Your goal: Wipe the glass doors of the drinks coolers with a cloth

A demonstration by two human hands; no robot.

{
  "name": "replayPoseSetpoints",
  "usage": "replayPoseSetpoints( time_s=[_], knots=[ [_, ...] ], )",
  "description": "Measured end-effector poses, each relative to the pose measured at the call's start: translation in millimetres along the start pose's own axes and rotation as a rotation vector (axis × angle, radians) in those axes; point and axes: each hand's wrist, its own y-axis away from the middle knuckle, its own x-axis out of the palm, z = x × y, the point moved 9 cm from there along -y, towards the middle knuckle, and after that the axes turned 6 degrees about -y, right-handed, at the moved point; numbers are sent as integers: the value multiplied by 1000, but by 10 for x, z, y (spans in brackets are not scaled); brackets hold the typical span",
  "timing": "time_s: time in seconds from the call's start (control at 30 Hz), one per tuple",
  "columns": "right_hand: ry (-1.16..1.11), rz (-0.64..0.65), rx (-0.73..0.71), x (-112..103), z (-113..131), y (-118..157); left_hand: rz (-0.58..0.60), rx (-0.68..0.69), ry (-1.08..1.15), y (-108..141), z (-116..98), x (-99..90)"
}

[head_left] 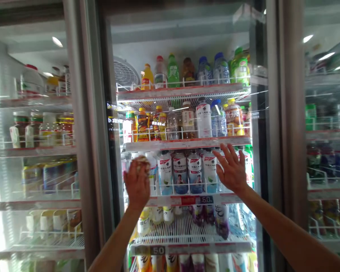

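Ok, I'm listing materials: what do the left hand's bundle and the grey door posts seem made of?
Bundle: probably cloth, matte and mottled; its crumpled outline suggests that, though blur leaves doubt.
Door posts: apparently metal with a satin finish, judging by their soft sheen.

Cloth [143, 160], one: small, crumpled, mottled brown and whitish, blurred by motion; bunched in the fingers of the raised left hand [137, 183], left of the middle of the glass door [181, 36]. Glass door, one: tall, upright, clear, dark-edged, carrying faint reflections at both sides; contact with cloth unclear.
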Motion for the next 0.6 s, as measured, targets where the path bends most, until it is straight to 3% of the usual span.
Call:
replayPoseSetpoints(
  time_s=[0.07, 0.1, 0.17, 0.27, 0.33, 0.4, 0.53, 0.6],
  knots=[
    [4, 6, 5, 9, -1, 2, -52, -176, -47, -111, 293, -52],
    [6, 8, 6, 11, 0, 3, -61, -220, -50, -114, 301, -59],
    [4, 1, 2, 3, 2, 5, -33, -167, -20, -20, 39, -29],
    [-2, -7, -5, -7, 4, 8, 57, 139, 81, 314, -611, 35],
    [-11, -14, -8, -9, 5, 10, 107, 282, 121, 500, -762, 41],
    [-14, -20, -10, -8, 6, 12, 113, 294, 84, 491, -562, 14],
    [-5, -19, -7, 2, 11, 10, -6, -6, -73, 90, 190, -100],
    [-4, -17, -5, 1, 13, 8, -21, -65, -56, 0, 166, -74]
  ],
)
